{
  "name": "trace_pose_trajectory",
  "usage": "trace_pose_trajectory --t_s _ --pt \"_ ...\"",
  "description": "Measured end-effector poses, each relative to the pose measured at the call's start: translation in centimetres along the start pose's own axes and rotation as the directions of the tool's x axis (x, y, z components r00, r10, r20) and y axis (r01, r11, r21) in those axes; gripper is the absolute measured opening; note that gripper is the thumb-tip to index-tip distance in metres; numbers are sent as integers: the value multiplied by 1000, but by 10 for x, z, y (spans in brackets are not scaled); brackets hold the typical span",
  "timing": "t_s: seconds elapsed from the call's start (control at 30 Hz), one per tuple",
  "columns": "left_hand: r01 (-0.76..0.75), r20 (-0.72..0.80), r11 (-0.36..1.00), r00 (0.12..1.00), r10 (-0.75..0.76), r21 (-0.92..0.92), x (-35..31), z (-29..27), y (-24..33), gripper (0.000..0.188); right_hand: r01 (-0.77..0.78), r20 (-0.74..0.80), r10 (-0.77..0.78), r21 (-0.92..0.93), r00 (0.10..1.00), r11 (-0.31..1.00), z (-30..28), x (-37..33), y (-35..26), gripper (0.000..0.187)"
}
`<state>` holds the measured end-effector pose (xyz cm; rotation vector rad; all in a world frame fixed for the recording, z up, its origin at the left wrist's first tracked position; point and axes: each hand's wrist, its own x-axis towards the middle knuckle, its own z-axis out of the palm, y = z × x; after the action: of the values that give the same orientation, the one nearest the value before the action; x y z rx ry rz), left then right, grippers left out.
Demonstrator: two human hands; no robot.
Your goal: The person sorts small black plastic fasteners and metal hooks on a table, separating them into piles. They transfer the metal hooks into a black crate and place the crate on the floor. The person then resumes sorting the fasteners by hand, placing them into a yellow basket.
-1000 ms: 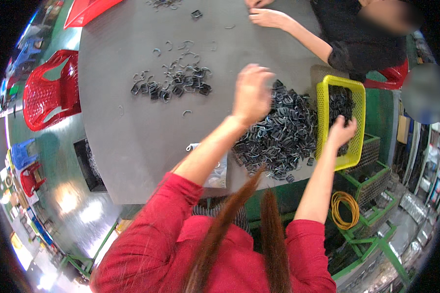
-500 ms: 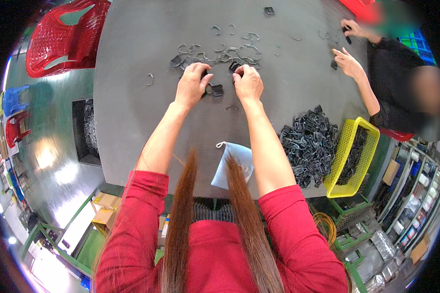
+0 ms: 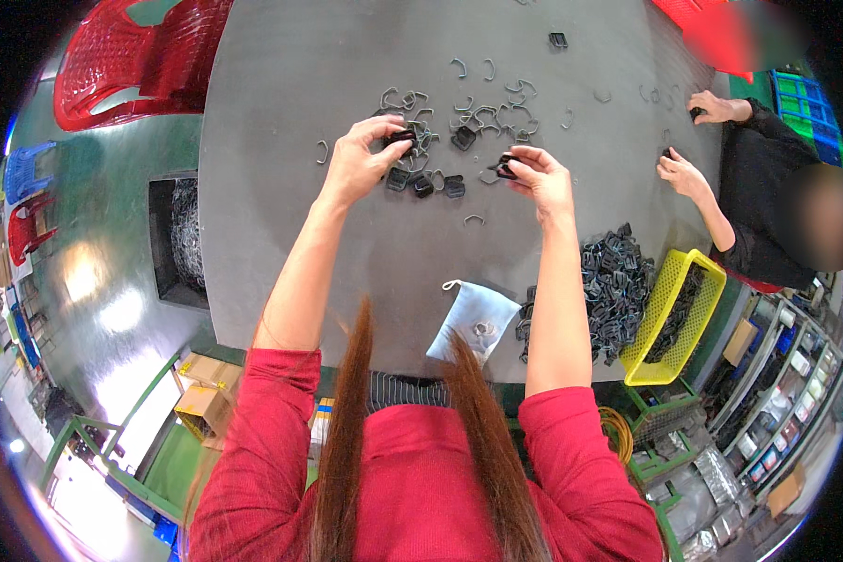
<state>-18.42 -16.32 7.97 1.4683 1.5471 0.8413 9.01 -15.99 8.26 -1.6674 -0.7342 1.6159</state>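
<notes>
Black clips lie on the table between the person's two hands, three of them in a loose row just right of the left hand, another farther from the body among scattered wire hooks; two more are up in the fingers, one on each side. That left hand is curled, thumb and fingertips pinched on a clip; the right hand, well apart from it, grips its own clip between thumb and fingers, with a wire hook close against the piece, though whether the two are joined I can't tell. Each clip looks squarish and dark, with a faint shine; the hooks are thin, bent into open curves; the tabletop is smooth, flat grey. By the right forearm sits a dense heap of similar dark pieces, beside a yellow mesh-walled basket holding more; a pale blue drawstring pouch lies near the table's edge; across the corner, a co-worker's hands finger dark pieces too.
</notes>
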Motion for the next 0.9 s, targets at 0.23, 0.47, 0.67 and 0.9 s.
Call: trace_pose_trajectory --t_s 0.23,0.47,0.67,0.9 --pt "332 288 894 925 -248 -299 11 15 4 26 -8 55 11 -51 998 999 -33 -1 -12 24" --pt "447 250 840 890 -381 -308 22 25 0 21 20 -85 -37 -189 996 982 -38 11 -1 21" --pt "475 350 857 852 -390 -202 18 14 -8 18 43 -214 -116 -316 970 948 -54 5 23 20" --pt "496 414 858 814 -408 -130 22 14 -15 20 -57 -171 29 -162 985 985 -65 -8 15 22"
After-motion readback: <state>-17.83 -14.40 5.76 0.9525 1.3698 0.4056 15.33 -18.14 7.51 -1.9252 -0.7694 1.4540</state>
